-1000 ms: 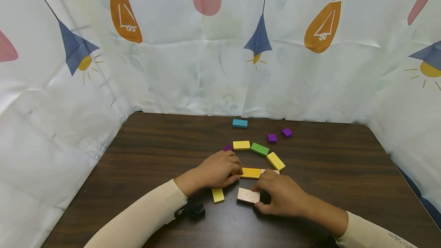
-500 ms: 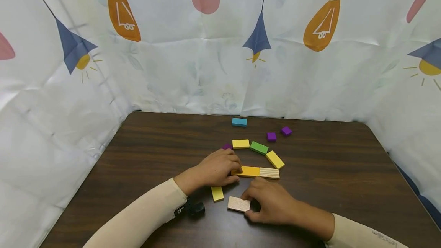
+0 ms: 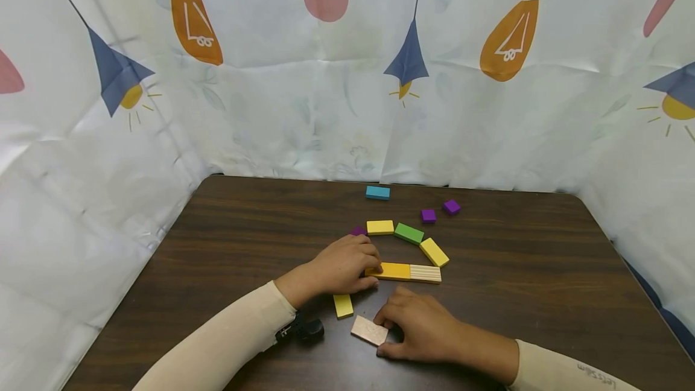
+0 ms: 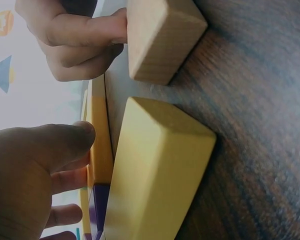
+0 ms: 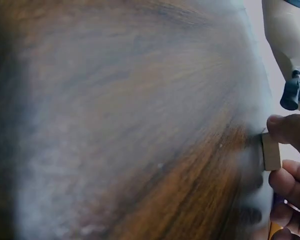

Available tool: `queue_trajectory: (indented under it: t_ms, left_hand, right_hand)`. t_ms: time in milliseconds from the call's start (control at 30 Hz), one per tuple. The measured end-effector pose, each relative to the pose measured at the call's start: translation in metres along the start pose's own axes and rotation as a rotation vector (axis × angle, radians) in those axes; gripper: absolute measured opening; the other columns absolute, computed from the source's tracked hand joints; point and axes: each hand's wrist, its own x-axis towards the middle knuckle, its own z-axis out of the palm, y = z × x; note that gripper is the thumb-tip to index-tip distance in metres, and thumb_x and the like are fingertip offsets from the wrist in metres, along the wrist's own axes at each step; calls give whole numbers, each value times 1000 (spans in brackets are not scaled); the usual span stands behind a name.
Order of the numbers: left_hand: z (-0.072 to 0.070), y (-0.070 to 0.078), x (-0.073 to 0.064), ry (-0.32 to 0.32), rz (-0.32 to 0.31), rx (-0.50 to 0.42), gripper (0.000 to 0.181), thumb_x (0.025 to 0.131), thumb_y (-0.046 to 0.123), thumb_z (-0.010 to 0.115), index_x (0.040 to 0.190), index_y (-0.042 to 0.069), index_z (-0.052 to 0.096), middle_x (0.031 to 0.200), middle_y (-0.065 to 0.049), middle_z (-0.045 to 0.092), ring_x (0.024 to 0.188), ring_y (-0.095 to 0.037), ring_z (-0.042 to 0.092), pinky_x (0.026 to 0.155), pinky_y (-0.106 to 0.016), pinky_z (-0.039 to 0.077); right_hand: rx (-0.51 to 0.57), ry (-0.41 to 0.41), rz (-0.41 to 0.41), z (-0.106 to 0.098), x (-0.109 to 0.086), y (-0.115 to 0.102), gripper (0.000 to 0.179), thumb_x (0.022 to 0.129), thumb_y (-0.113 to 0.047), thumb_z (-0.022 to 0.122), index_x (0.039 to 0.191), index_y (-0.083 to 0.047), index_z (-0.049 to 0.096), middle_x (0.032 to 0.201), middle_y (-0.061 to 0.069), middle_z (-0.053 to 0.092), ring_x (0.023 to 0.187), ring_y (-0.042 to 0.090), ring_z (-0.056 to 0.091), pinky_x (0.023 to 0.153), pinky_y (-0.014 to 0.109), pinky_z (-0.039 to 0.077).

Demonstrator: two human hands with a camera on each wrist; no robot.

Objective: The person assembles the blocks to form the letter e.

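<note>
My right hand (image 3: 426, 327) pinches a plain wooden block (image 3: 369, 330) by its right end, thumb on the near side and fingers on the far side, low over the table. My left hand (image 3: 343, 265) holds the left end of an orange block (image 3: 395, 271); in the left wrist view its thumb lies against the block's side. A pale striped wooden block (image 3: 425, 274) adjoins the orange one end to end. Just in front of my left hand lies a yellow block (image 3: 343, 306), large in the left wrist view, with a purple block (image 4: 101, 205) behind it.
Beyond my hands, a yellow block (image 3: 380, 227), a green block (image 3: 409, 233) and another yellow block (image 3: 434, 252) form a curve. Two small purple blocks (image 3: 428, 216) and a blue block (image 3: 377, 192) lie farther back on the brown table (image 3: 260, 216). A patterned curtain (image 3: 326, 119) encloses it.
My right hand has slid the plain wooden block left and toward me, away from the striped block, and turned it slightly. My left hand stays on the orange block.
</note>
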Motion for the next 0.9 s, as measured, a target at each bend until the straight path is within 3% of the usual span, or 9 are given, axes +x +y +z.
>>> queue_trajectory:
  t_ms: [900]
  left_hand:
    - [1, 0, 1, 1, -8, 6, 24, 97, 41, 71, 111, 24, 78, 115, 10, 70, 114, -14, 57, 105, -36, 43]
  right_hand:
    - [-3, -27, 33, 2, 7, -5, 38, 85, -64, 74, 104, -30, 71, 88, -25, 50, 86, -4, 46, 63, 18, 40]
